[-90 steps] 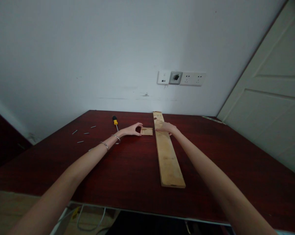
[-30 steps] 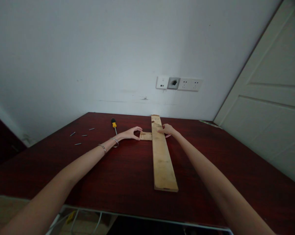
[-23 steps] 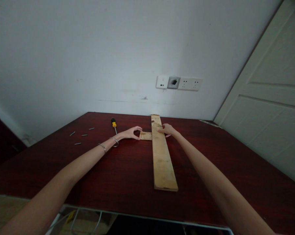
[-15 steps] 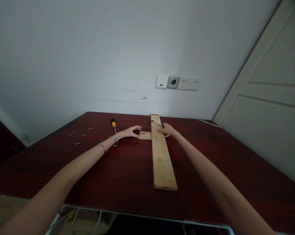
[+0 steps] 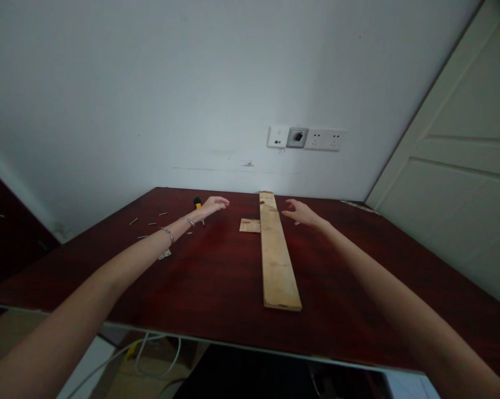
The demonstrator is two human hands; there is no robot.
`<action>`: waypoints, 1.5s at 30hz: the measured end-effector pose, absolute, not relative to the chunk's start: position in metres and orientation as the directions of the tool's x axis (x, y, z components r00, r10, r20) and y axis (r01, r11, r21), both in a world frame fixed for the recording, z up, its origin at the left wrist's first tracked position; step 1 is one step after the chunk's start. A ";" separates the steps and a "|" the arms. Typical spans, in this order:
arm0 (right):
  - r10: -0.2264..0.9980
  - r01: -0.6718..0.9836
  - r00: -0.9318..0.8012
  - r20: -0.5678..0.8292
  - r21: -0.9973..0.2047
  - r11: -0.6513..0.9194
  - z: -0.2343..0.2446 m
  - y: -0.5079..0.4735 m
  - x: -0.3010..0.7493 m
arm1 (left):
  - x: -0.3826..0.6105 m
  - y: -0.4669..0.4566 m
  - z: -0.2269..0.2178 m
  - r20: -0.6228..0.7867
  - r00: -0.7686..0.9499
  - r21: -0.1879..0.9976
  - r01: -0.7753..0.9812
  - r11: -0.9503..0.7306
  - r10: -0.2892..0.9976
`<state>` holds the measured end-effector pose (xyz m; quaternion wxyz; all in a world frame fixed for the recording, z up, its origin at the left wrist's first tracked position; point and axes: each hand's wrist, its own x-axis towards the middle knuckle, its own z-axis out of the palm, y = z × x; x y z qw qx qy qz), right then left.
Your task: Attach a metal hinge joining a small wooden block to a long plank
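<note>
A long wooden board lies lengthwise on the dark red table, its far end close to the wall. Out from under its left side shows a short piece of wood. My left hand hovers left of the boards, fingers stretched out and holding nothing. To the right of the long board is my right hand, its fingers apart and nothing in them. The screwdriver, black and yellow, lies behind my left hand, which partly hides it. Several screws are scattered on the left of the table.
The table meets a white wall with sockets. A small metal plate peeks out beside my left forearm. At the right stands a pale panelled door. White cables hang below the table's front edge.
Both hands have come off the wood: my left hand moved up and left, my right hand moved right, letting go of the long board. The view has shifted slightly.
</note>
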<state>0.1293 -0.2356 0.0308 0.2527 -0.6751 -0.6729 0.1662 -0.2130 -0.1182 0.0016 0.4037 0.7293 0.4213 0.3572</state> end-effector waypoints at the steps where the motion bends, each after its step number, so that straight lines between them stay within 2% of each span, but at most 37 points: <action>1: 0.991 0.830 0.031 0.132 -0.556 0.048 0.033 -0.239 0.129 | -0.220 -0.118 0.008 0.173 0.356 0.880 0.362 -0.306 0.918; 5: 0.978 0.850 -0.038 0.206 -0.507 0.140 0.038 -0.244 0.124 | -0.254 -0.123 0.032 0.176 0.256 0.838 0.468 -0.282 0.950; 9: 0.928 0.891 -0.204 0.313 -0.333 0.308 0.039 -0.243 0.114 | -0.297 -0.134 0.047 0.163 0.157 0.800 0.557 -0.224 0.974; 15: 0.908 0.905 -0.327 0.261 -0.190 0.380 0.045 -0.242 0.091 | -0.362 -0.154 0.055 0.119 0.078 0.753 0.642 -0.141 0.990; 22: 0.875 0.887 -0.446 0.185 -0.036 0.460 0.046 -0.233 0.067 | -0.419 -0.172 0.044 -0.025 0.042 0.685 0.729 -0.014 0.999; 29: 0.845 0.853 -0.517 0.140 -0.005 0.523 0.044 -0.226 0.053 | -0.456 -0.181 0.025 -0.159 0.102 0.543 0.840 0.001 0.982; 32: 0.827 0.834 -0.547 0.128 0.003 0.551 0.044 -0.227 0.047 | -0.463 -0.185 0.014 -0.193 0.155 0.530 0.848 -0.030 0.969; 38: 0.819 0.824 -0.563 0.107 0.004 0.566 0.044 -0.233 0.037 | -0.452 -0.189 -0.001 -0.163 0.241 0.541 0.833 -0.117 0.957; 45: 0.825 0.829 -0.557 0.094 0.008 0.559 0.041 -0.238 0.036 | -0.446 -0.188 0.002 -0.105 0.250 0.497 0.851 -0.167 0.963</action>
